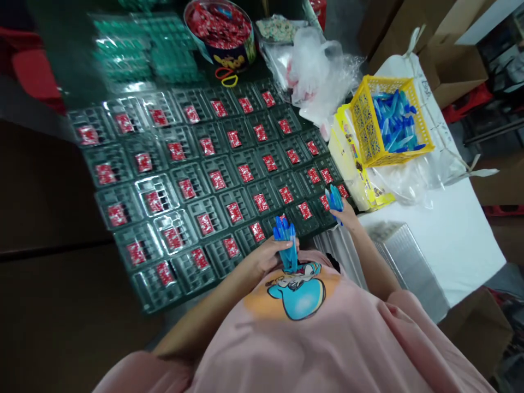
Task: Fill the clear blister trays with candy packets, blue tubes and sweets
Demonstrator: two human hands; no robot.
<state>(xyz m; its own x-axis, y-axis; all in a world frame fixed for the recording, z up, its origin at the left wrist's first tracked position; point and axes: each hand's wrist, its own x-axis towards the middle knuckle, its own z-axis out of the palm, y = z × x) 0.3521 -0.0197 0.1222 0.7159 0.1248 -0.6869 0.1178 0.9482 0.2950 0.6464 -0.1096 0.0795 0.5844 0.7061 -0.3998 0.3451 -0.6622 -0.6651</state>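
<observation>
Close to my chest, my left hand is wrapped round a bundle of blue and light-blue pieces. Further right, my right hand grips a smaller bunch of blue and light-blue pieces over the near right corner of the tray rows. Clear plastic trays lie in rows on the dark green table, most with a red patterned packet inside. At the right, a yellow basket holds many more blue pieces.
Behind the trays stand a round tub of red packets, red-and-yellow scissors and bagged green pieces. Crumpled clear bags lie near the basket. Stacked clear trays rest beside my right forearm. Cardboard boxes stand beyond.
</observation>
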